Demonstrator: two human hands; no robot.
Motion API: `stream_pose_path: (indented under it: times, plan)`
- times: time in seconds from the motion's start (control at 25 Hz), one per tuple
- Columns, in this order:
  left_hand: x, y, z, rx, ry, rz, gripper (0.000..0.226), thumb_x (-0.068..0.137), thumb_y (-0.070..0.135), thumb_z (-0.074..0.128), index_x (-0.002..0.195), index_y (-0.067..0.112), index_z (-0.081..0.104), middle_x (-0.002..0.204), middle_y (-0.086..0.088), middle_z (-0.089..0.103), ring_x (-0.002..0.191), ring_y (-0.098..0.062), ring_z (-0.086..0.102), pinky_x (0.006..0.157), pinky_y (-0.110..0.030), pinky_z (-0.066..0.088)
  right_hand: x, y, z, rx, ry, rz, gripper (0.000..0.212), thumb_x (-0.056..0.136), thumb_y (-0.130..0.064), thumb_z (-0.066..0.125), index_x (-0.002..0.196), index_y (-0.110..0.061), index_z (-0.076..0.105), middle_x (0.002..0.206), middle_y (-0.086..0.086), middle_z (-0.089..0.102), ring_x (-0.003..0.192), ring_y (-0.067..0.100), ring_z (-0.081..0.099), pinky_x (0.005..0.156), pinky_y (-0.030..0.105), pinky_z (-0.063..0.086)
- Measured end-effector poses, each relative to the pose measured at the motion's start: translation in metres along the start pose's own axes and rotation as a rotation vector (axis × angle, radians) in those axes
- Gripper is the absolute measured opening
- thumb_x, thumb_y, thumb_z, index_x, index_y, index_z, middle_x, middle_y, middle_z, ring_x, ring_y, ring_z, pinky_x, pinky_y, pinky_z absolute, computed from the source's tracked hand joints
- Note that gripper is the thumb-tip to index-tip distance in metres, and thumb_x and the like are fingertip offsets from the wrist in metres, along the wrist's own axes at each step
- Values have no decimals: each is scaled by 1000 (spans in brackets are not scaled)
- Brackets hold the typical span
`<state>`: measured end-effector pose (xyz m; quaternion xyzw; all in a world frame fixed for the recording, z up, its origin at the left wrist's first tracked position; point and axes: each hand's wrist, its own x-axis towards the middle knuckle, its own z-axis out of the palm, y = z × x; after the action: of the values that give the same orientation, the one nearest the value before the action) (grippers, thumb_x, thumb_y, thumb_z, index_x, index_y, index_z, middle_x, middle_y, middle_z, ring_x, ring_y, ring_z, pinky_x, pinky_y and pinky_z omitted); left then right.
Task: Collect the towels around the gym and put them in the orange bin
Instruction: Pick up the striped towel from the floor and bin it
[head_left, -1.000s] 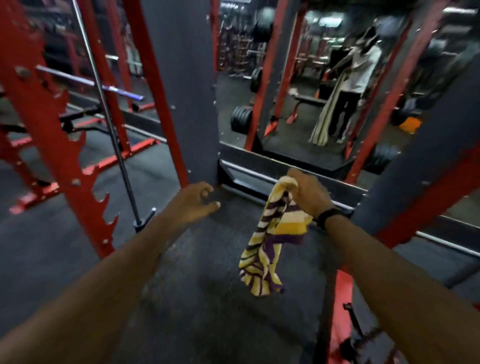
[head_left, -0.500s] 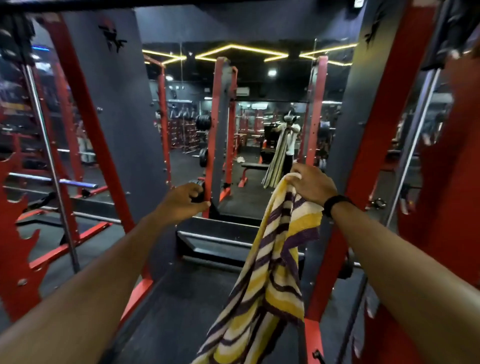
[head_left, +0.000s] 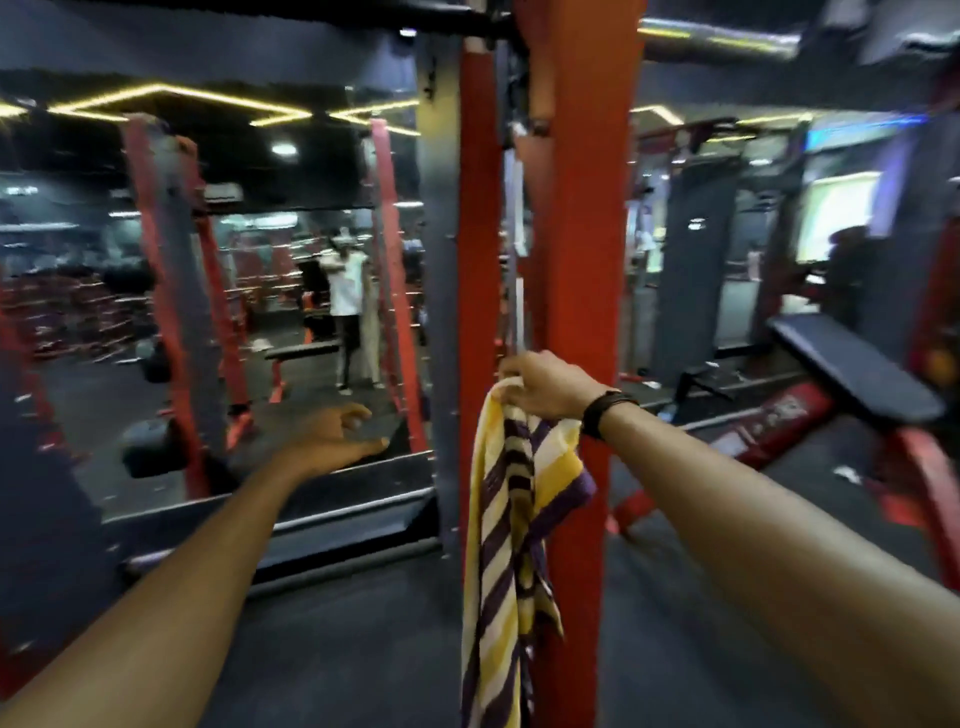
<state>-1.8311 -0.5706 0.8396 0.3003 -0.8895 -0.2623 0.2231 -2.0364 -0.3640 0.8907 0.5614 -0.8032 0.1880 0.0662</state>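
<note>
The yellow, white and dark-purple striped cloth towel (head_left: 511, 545) was gripped at its top edge by the right hand (head_left: 545, 387), which was raised to about chest height, probably so that the long fabric could hang free and be carried away; its lower end ran out of the bottom of the picture, so whether it cleared the dark rubber gym floor (head_left: 337, 649) could not be told. The cloth hung straight down in loose folds in front of the red painted steel upright of the rack (head_left: 576, 260), and whether it touched that post could not be told from this angle. The right arm reached forward with the elbow nearly straight, a black band at the wrist (head_left: 605, 410), the knuckles turned up and the fingers curled round the bunched corner of the towel. The left hand (head_left: 337, 434) held nothing; it was stretched forward and lower, its thumb out and its fingers loosely curved and apart, seemingly for balance in mid-stride. The wall mirror (head_left: 260, 286) ahead showed a blurred reflection of a person holding a long cloth. A black padded bench (head_left: 852, 374) stood to the right, well apart from the hands. No orange bin was in view, so the carrying was judged to be only beginning.
</note>
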Motion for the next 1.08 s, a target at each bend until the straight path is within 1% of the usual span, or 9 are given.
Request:
stream_pose_path:
  times: [0.2,0.28,0.4,0.48,0.6,0.72,0.92,1.0,1.08]
  plan:
    - [21,63,53,-84,-225,231,50,73,27,81,115,9,61,111,-11,65,99,-22,61,95,-35,48,-94,52,-38,-45,74,284,21,88,-32,59,72,-23,51,85,3,62,81,24,57,73,40,51]
    - [15,90,78,-130,-311,319,54,70,32,81,115,12,61,108,-8,65,100,-23,62,93,-35,49,-143,62,-54,-81,127,413,24,88,-29,60,68,-21,48,80,1,58,77,21,53,70,36,47]
    - [-4,135,122,-229,-413,413,43,76,24,79,113,12,61,108,-11,63,99,-22,60,89,-32,47,-227,80,-76,-122,220,620,33,88,-25,57,61,-22,39,67,-5,50,72,20,48,64,32,37]
    - [-19,164,151,-268,-478,468,42,76,24,80,111,12,61,108,-12,64,98,-24,61,88,-32,48,-285,90,-90,-143,255,771,25,88,-28,55,66,-23,46,73,-4,54,78,21,53,67,34,42]
    - [-39,208,189,-309,-590,550,61,62,48,82,110,17,60,107,-10,65,96,-22,63,89,-36,52,-361,101,-112,-151,315,930,18,86,-31,58,70,-25,52,85,0,61,85,23,58,73,35,46]
    - [-64,268,229,-311,-695,641,52,74,31,81,117,11,59,109,-12,63,94,-22,62,76,-26,53,-434,112,-135,-232,340,1040,14,86,-29,60,76,-19,56,91,6,64,85,23,55,70,32,40]
    - [-105,382,299,-316,-764,831,43,77,36,77,113,23,58,109,-5,63,98,-20,62,92,-39,51,-545,126,-176,-352,313,1202,22,88,-26,63,72,-14,54,81,7,58,77,22,50,65,28,30]
    - [-133,430,333,-318,-813,906,45,78,36,76,116,21,58,109,-3,62,101,-19,62,90,-36,51,-595,132,-194,-387,334,1275,24,87,-28,64,79,-5,61,85,14,63,79,28,55,63,31,33]
    - [-163,479,365,-333,-874,961,50,79,35,75,122,16,58,112,-5,61,104,-21,61,90,-37,51,-644,136,-210,-425,361,1330,23,86,-29,65,75,-9,59,85,13,64,82,30,57,66,33,39]
